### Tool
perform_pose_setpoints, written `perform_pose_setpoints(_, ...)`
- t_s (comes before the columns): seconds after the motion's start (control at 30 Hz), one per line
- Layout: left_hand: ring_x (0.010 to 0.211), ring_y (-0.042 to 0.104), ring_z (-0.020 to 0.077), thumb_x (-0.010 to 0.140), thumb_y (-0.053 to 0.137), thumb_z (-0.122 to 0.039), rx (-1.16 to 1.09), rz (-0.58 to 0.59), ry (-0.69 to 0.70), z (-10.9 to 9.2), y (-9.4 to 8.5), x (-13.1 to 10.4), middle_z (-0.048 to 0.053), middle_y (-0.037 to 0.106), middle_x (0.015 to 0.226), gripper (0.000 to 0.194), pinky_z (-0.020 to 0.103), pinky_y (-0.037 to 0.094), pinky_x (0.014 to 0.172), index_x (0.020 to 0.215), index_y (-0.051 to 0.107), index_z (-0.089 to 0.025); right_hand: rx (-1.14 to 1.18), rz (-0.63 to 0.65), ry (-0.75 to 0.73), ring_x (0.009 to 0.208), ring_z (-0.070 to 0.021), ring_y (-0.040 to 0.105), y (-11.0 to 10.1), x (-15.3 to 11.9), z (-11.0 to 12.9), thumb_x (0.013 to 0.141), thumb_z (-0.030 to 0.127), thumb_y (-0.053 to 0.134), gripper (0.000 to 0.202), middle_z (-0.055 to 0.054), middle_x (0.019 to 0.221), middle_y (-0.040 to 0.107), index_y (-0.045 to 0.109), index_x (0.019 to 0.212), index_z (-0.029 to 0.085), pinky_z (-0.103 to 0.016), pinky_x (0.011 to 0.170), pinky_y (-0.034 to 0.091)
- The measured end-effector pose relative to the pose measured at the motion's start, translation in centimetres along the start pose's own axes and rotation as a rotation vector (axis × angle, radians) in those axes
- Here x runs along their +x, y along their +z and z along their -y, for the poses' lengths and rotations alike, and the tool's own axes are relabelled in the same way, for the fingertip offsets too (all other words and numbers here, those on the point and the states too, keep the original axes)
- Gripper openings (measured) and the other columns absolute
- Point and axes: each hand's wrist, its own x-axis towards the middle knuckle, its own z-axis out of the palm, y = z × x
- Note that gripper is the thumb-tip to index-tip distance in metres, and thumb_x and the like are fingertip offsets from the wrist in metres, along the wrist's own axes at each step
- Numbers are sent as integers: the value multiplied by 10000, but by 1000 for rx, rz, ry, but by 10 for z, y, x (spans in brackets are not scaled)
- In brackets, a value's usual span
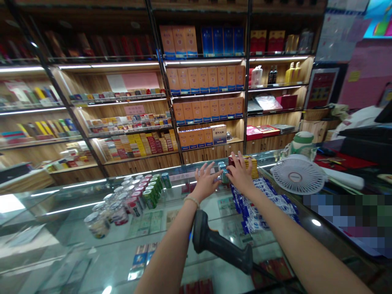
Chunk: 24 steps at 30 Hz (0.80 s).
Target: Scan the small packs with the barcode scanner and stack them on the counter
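Note:
My left hand [206, 182] reaches over the glass counter [196, 220] with its fingers spread and a bracelet on the wrist. Close beside it, my right hand [241, 174] also has its fingers apart. Small teal-and-green containers [224, 176] stand between the two hands, at the fingertips. Whether the fingers touch them I cannot tell. Behind the right hand is a stack of yellow and dark red boxes [254, 168], partly hidden. Several rows of small canisters [150, 197], white, pink and green, stand to the left of the hands.
A black barcode scanner [219, 243] lies between my forearms. Blue-and-white packets [255, 210] are by my right forearm, with a white fan [298, 174] and a green-lidded jug [302, 141] farther right. Shelves of orange boxes [208, 110] line the wall.

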Motion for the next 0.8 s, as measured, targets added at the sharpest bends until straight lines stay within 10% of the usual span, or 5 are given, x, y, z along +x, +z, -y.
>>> perform_pose_setpoints(0.4, 1486, 293, 313, 855, 741, -365, -105, -118, -37, 6, -49, -9, -14, 469, 1569, 308, 580, 250, 1198, 1161, 737, -403, 143, -38, -19, 1555, -334, 162, -29, 3, 25, 941, 362, 590, 191, -105, 1649, 331, 718, 1011, 239, -660, 1196, 105)
perform_pose_setpoints(0.8, 1465, 351, 315, 838, 745, -356, -100, -178, -81, 29, -72, -84, 56, 472, 1550, 327, 586, 285, 1193, 1163, 721, -332, 293, -80, -173, 1542, -311, 181, -62, -10, 79, 949, 400, 563, 223, -76, 1623, 382, 724, 1023, 264, -610, 1214, 102)
